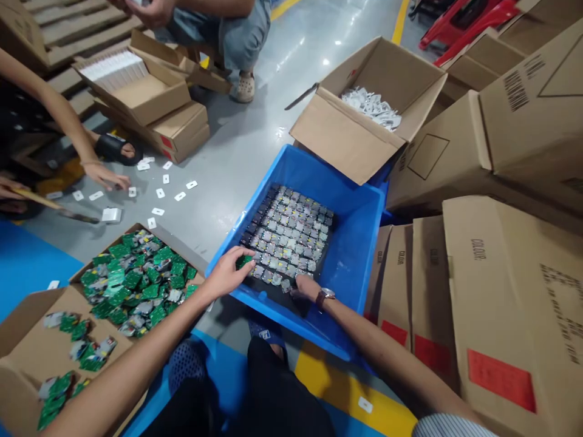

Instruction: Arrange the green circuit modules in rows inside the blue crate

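Note:
A blue plastic bin (353, 243) stands in front of me, with rows of small grey circuit modules (286, 233) laid out on a dark sheet inside. At the bin's near left edge, my left hand (228, 270) pinches a green circuit board (245, 261) between thumb and fingers. My right hand (307, 286), with a watch on its wrist, reaches down into the bin at the right end of the nearest row. Its fingers are curled closed beside the last module; what they hold is hidden. A cardboard box of loose green circuit boards (152, 291) lies to the left.
An open carton (350, 133) of white plastic parts stands behind the bin. Tall cartons (496, 291) line the right. White plates (180, 196) lie scattered on the floor. A co-worker's hand (107, 176) reaches among them; another person (241, 36) crouches behind small boxes (150, 97).

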Demonstrator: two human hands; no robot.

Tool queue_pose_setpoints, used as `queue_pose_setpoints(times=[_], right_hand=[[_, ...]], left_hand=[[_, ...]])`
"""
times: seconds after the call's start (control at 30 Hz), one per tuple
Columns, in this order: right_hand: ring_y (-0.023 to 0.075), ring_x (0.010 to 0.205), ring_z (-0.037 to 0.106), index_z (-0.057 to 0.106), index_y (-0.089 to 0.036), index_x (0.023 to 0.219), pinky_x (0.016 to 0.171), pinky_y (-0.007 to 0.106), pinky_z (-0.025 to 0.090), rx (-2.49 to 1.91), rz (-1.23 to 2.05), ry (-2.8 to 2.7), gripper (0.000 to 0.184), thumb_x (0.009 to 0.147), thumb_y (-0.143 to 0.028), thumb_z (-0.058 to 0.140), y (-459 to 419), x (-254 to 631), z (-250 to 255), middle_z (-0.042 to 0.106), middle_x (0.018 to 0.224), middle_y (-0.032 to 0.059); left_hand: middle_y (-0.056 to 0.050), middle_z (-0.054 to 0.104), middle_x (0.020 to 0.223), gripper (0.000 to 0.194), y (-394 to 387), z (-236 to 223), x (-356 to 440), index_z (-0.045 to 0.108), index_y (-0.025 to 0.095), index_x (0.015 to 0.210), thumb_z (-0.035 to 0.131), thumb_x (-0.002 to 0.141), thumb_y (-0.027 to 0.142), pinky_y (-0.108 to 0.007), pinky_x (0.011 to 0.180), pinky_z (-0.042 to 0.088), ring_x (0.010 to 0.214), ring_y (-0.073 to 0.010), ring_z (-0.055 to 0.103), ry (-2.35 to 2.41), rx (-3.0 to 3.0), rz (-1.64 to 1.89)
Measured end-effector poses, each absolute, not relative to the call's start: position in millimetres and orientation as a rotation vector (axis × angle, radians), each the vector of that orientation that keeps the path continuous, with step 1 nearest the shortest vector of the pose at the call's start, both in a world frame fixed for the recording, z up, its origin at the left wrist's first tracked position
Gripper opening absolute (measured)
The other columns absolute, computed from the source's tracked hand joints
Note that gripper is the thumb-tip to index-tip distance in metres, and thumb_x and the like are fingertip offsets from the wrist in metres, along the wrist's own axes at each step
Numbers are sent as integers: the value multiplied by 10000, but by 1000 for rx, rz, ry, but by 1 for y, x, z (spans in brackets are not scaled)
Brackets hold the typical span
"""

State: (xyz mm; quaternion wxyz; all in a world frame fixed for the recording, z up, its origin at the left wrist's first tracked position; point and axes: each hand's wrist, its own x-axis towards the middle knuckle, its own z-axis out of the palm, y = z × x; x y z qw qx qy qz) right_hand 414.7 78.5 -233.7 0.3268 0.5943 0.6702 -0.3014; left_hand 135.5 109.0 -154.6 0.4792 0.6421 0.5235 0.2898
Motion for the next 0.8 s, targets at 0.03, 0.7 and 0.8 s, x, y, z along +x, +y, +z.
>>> queue_pose_setpoints(times=[0.03,0.7,0.8], right_hand=[[258,1087,695,655,-119,1196,816,264,506,1551,-784,1763,364,884,-306,665,77,414,-234,726,1157,182],[330,1034,709,501,-55,1328,828,366,530,1428,-723,1930,469,883,-175,585,54,406,-238,707,1111,239],[360,1058,699,440,-57,1378,846,404,529,1366,-683,1972,579,885,-275,651,55,402,-238,704,1131,248]], left_hand=[[-67,680,1074,258,109,-154,136,693,211,1061,593,920,402,-354,818,570,934,-222,693,1275,1566,701],[-77,702,1110,239,109,-151,135,709,215,1058,579,927,368,-401,944,547,1047,-240,667,1257,1677,704],[-79,700,1110,239,109,-150,135,705,211,1061,576,929,362,-396,941,546,1035,-236,670,1258,1684,690]])
